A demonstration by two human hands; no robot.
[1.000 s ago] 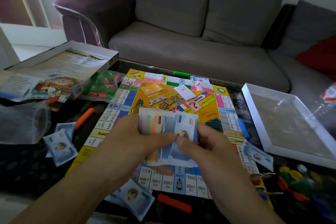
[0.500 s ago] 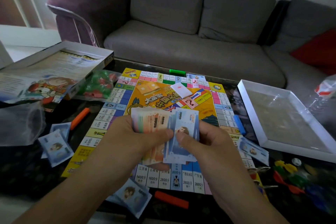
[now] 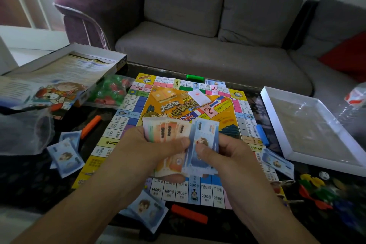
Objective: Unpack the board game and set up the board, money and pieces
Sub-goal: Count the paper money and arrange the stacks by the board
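Table (image 3: 25, 180): dark and glossy, set before a grey sofa (image 3: 208, 53); it carries everything below.
Board (image 3: 126, 125): unfolded flat at the table's middle, its far edge toward the sofa, its near edge under the hands.
Box lid (image 3: 65, 77): at the table's far left corner, tilted, printed sheets lying in it.
Box tray (image 3: 277, 125): white, along the table's right edge.
Money (image 3: 172, 134): a fanned wad held upright above the board's near edge, long axis running away from the person, orange notes to the left, blue notes (image 3: 208, 130) to the right.
Handling: thin paper, light, limp and probably slippery note on note; judged best pinched near the lower end, one note slid off by thumb.
Left hand (image 3: 146, 150): wraps the orange side, thumb pressing across the face.
Right hand (image 3: 229, 154): pinches the blue notes, thumb on top.
Dealt piles (image 3: 65, 156): blue notes at the table's left, near and right edges.
Pieces (image 3: 316, 188): coloured, blurred, at the near right corner.
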